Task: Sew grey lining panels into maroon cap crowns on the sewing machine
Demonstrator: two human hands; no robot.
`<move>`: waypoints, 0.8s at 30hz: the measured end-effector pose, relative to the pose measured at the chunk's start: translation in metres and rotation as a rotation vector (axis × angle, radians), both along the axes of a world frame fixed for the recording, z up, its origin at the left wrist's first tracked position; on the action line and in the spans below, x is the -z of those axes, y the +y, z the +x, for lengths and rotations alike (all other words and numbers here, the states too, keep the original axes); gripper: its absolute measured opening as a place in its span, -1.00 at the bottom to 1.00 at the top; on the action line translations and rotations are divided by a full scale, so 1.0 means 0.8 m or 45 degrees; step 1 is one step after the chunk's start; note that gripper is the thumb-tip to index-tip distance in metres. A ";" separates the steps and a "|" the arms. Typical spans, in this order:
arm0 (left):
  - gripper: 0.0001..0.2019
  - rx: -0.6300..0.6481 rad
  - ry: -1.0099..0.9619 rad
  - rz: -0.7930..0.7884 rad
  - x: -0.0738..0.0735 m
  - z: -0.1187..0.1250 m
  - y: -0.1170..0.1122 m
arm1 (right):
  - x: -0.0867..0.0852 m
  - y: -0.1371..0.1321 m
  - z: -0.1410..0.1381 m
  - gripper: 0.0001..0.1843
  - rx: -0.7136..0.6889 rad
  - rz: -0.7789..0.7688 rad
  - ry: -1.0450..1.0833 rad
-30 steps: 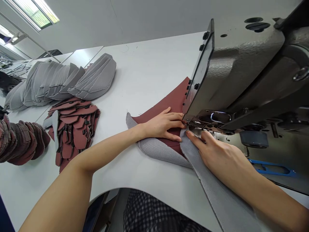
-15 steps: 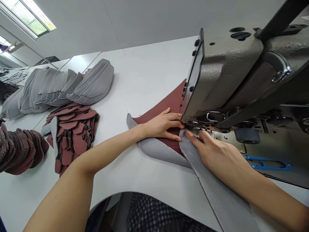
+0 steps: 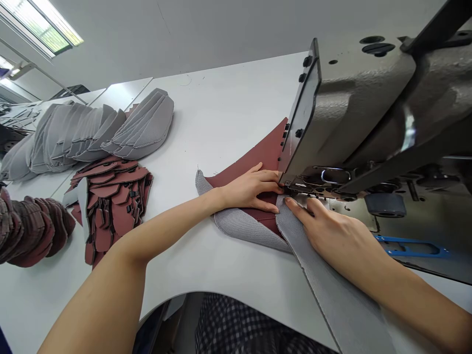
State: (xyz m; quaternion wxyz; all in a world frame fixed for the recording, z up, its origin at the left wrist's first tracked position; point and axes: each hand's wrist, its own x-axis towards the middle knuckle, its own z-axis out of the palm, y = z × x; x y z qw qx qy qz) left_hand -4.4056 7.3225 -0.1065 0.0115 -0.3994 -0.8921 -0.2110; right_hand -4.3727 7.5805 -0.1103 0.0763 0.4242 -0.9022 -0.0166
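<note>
My left hand (image 3: 252,189) lies flat, fingers stretched out, on a dark red cut piece (image 3: 258,160) beside the foot of the grey sewing machine (image 3: 354,123). My right hand (image 3: 334,236) presses with spread fingers on a grey mesh fabric piece (image 3: 332,300) that runs from the needle area toward me. A second part of the grey mesh (image 3: 243,226) curves under my left hand. Both sets of fingertips meet close to the presser foot (image 3: 291,189). The needle itself is hidden under the machine head.
On the white table (image 3: 221,108), at the left, lie a fanned stack of grey mesh pieces (image 3: 92,132), a pile of dark red cut pieces (image 3: 110,201) and a dark bundle (image 3: 29,231) at the edge. A blue tool (image 3: 413,246) lies behind my right hand.
Both hands stay pressed on the fabric at the presser foot. The view has shifted slightly; the fabric has barely moved.
</note>
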 end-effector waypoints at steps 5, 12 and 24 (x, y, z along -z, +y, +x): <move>-0.50 -0.015 -0.003 0.007 0.001 0.003 0.001 | -0.001 0.002 0.001 -0.35 -0.001 0.104 0.092; -0.53 -0.004 -0.014 0.033 -0.002 0.005 0.000 | -0.003 0.002 0.002 -0.38 -0.079 0.018 0.218; -0.51 0.029 0.026 0.002 0.000 -0.002 0.001 | -0.002 0.001 0.002 -0.35 -0.004 0.121 0.054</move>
